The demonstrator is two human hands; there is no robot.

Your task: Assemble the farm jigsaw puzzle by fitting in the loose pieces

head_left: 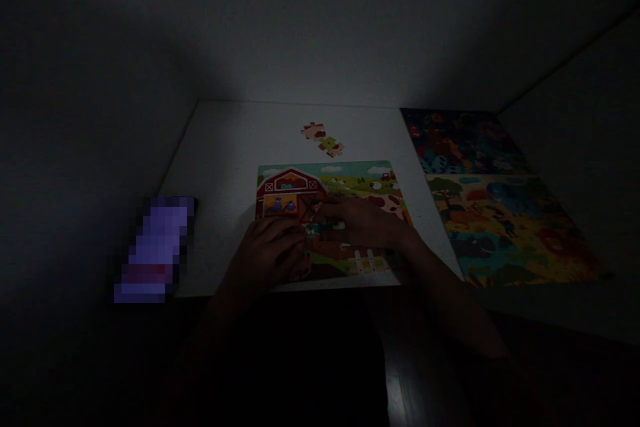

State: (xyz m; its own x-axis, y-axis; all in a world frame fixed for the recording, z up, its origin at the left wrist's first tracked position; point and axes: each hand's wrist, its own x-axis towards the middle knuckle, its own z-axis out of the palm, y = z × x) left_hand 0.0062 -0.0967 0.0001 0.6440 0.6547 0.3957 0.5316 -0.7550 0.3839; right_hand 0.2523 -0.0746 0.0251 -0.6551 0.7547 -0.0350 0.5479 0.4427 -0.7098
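Observation:
A farm jigsaw puzzle, showing a red barn, sheep and a cow, lies on the white table in dim light. My left hand rests over its lower left part, fingers spread and touching the picture beneath the barn. My right hand reaches in from the right across the middle, its fingers bent and close together by the barn door. Whatever its fingertips may hold is hidden. Beyond the puzzle's top edge are a few loose puzzle pieces, pink, brown and green.
Right of the farm puzzle lie a savanna animal picture and, behind it, a darker blue and red picture. At the table's left edge is a phone-like device with a blurred, lit screen. Walls enclose the white table.

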